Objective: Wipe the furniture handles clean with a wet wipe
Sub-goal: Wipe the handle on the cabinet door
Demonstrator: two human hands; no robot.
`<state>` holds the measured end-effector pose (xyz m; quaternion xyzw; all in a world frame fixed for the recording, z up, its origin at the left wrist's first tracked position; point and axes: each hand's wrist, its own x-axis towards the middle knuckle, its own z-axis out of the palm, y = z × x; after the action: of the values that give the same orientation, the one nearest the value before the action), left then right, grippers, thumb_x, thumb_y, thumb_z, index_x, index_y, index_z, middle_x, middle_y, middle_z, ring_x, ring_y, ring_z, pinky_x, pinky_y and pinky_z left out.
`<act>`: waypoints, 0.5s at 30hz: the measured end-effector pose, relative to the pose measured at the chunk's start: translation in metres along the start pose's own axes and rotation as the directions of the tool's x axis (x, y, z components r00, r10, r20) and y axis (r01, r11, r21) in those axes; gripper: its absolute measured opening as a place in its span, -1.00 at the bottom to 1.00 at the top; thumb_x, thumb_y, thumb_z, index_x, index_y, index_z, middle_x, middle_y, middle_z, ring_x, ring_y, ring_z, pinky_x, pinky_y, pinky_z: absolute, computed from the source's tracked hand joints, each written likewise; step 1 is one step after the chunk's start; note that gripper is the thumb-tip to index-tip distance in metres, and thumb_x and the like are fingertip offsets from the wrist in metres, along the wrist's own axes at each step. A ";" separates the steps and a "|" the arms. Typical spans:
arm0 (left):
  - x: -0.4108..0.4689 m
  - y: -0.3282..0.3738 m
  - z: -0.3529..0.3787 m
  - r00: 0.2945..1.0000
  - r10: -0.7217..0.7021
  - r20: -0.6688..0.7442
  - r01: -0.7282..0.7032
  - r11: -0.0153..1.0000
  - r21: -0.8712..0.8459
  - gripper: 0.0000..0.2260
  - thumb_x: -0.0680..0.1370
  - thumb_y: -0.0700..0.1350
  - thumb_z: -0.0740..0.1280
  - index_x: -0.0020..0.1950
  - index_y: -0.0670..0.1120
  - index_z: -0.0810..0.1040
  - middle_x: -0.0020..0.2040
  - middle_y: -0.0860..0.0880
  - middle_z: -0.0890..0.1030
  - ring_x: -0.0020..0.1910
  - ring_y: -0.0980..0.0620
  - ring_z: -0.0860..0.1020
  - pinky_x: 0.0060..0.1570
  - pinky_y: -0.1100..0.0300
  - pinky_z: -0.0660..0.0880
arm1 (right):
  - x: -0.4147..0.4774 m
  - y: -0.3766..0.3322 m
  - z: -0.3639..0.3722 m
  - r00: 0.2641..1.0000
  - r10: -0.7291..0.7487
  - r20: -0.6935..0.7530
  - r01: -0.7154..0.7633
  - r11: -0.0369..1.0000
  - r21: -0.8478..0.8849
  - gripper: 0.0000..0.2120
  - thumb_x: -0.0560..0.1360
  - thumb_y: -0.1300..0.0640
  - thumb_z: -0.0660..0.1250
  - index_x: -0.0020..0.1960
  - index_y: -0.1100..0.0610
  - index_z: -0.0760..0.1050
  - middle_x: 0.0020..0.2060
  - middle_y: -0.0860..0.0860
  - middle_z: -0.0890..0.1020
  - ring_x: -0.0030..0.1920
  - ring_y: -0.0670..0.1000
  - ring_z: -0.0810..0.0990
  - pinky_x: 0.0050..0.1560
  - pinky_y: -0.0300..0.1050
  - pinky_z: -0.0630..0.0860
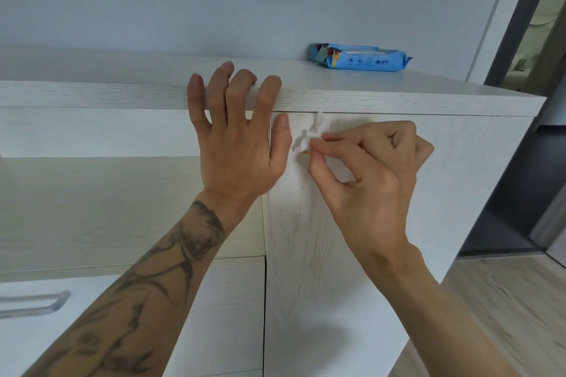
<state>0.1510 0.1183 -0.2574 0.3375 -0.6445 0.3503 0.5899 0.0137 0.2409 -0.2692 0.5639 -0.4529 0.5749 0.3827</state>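
My right hand pinches a crumpled white wet wipe against the upper left corner of a white cabinet door. The wipe covers whatever sits there; a small orange spot shows under it. My left hand rests flat with its fingers spread over the front edge of the cabinet top, its thumb close to the wipe. A clear bar handle shows on a drawer at the lower left.
A blue pack of wet wipes lies on the cabinet top at the back right. A pale blue wall stands behind. On the right are a dark doorway and light wooden floor.
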 end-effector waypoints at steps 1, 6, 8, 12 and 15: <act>0.000 0.000 0.000 1.000 -0.001 0.001 0.001 1.000 0.000 -0.66 0.68 0.06 0.14 0.41 -0.03 0.40 0.30 -0.21 0.58 0.50 -0.19 0.31 0.65 -0.15 -0.06 | -0.001 0.001 -0.001 1.000 0.000 -0.006 0.000 1.000 0.012 -0.93 0.56 0.09 0.57 -0.10 0.06 0.77 -0.13 -0.10 0.73 0.04 0.05 0.53 0.11 0.00 0.26; 0.000 0.000 -0.001 1.000 -0.005 -0.004 0.005 1.000 -0.008 -0.67 0.69 0.04 0.15 0.41 -0.04 0.39 0.30 -0.22 0.58 0.50 -0.20 0.31 0.66 -0.11 -0.12 | -0.010 0.014 -0.022 0.997 0.075 -0.009 -0.075 0.997 0.014 -0.97 0.54 0.17 0.59 -0.07 0.11 0.77 -0.09 -0.09 0.73 0.02 0.12 0.60 0.02 0.18 0.42; 0.000 0.001 -0.001 1.000 -0.007 0.002 0.007 1.000 -0.010 -0.67 0.67 0.01 0.21 0.41 -0.04 0.39 0.30 -0.22 0.58 0.50 -0.19 0.30 0.66 -0.10 -0.14 | -0.011 0.019 -0.032 0.993 0.119 -0.010 -0.119 0.993 0.014 -0.98 0.54 0.19 0.58 -0.03 0.11 0.76 -0.07 -0.09 0.71 0.04 0.16 0.62 0.07 0.12 0.43; 0.000 0.000 -0.001 1.000 -0.001 0.004 0.001 1.000 -0.006 -0.66 0.66 0.02 0.24 0.41 -0.04 0.39 0.30 -0.21 0.57 0.50 -0.20 0.30 0.66 -0.12 -0.12 | -0.002 0.005 -0.024 0.994 0.104 0.039 -0.107 0.993 0.059 -0.90 0.58 0.17 0.53 0.07 0.01 0.74 -0.01 -0.19 0.67 0.07 0.03 0.56 0.12 -0.02 0.33; 0.000 0.000 -0.001 1.000 0.006 -0.002 -0.006 1.000 0.011 -0.67 0.68 0.03 0.17 0.41 -0.05 0.41 0.30 -0.21 0.57 0.50 -0.21 0.31 0.66 -0.14 -0.10 | 0.001 -0.005 -0.005 0.993 0.046 0.105 -0.051 0.997 0.050 -0.88 0.58 0.18 0.53 0.08 0.02 0.76 0.01 -0.09 0.71 0.06 0.04 0.55 0.13 -0.05 0.25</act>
<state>0.1514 0.1196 -0.2571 0.3386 -0.6430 0.3558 0.5876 0.0173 0.2471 -0.2680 0.5918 -0.4705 0.5656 0.3294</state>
